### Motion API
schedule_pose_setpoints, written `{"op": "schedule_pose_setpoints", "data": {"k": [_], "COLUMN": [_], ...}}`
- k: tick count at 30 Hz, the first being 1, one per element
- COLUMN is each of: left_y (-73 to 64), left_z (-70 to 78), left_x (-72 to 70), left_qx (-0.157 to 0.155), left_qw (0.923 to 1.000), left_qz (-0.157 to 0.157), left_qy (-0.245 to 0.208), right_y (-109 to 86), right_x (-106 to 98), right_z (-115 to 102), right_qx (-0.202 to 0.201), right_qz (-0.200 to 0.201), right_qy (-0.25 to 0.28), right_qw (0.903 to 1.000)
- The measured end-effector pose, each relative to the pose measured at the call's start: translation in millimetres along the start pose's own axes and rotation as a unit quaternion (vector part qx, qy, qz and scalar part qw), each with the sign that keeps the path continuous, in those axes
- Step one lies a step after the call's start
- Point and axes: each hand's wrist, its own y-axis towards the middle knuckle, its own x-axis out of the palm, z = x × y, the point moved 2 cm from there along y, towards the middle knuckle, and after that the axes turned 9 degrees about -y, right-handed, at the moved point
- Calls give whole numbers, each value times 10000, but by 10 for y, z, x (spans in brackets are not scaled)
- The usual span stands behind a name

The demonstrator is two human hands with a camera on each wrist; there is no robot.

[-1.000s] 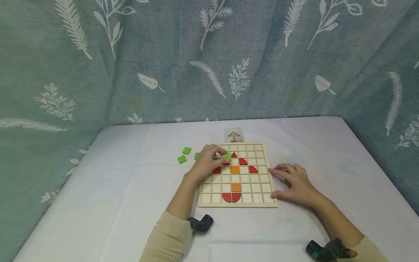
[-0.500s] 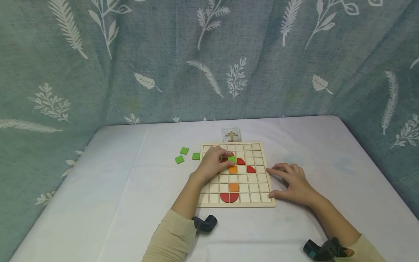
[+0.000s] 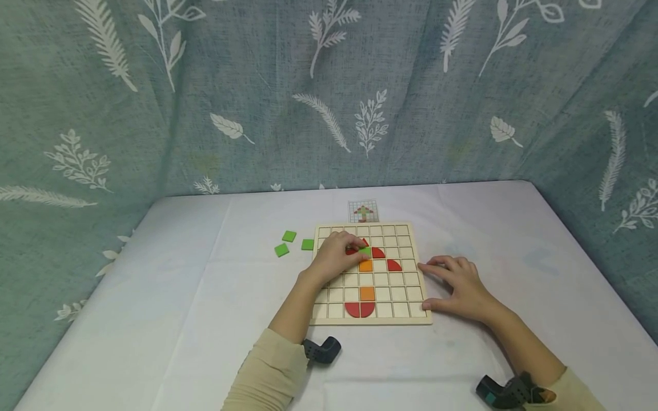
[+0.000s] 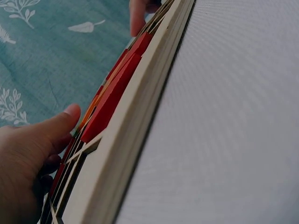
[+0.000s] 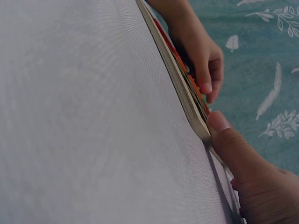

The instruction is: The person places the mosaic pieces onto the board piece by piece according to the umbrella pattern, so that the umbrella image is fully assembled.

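My left hand (image 3: 334,256) reaches over the gridded wooden board (image 3: 401,285). Its thumb and fingers pinch a green square tile (image 3: 365,251) at a cell just above an orange square tile (image 3: 365,266). Red quarter-round tiles (image 3: 378,253) sit nearby, some partly covered by the hand. Another orange square (image 3: 367,293) and two red pieces (image 3: 360,310) lie in the lower rows. My right hand (image 3: 460,290) touches the board's right edge with thumb and fingertips, its fingers spread; in the right wrist view its thumb (image 5: 229,140) rests at the board's corner.
Loose green square tiles (image 3: 289,236) lie on the white cloth left of the board, one beside its edge. A pattern card (image 3: 362,210) lies behind the board. A leaf-print curtain (image 3: 277,114) hangs behind the table.
My left hand has moved right with the green tile and lowered it to the cell above the orange square. The right hand keeps its place at the board's edge.
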Motion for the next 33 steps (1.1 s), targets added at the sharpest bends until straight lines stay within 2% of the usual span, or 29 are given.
{"op": "schedule_pose_setpoints", "data": {"k": [9,12,17,27,33], "left_y": [-8,-13,-19,-10,-33], "left_z": [3,7,-12,3,-2], "left_x": [-31,-42,-35,-54,-101], "left_qx": [64,39,-8,38,52], "left_qw": [9998,9998,9997,9996,9995], "left_qz": [111,190,140,133,291], "left_qy": [-172,-52,213,238,-65], "right_y": [4,1,-5,-1,-3], "right_x": [-6,-6,-3,-19,-14], "right_z": [4,4,4,-7,-5], "right_qx": [-45,-67,-114,-172,-174], "right_qz": [10,17,23,83,97], "right_qy": [-3,23,41,56,29], "right_qw": [10000,10000,9999,9998,9998]}}
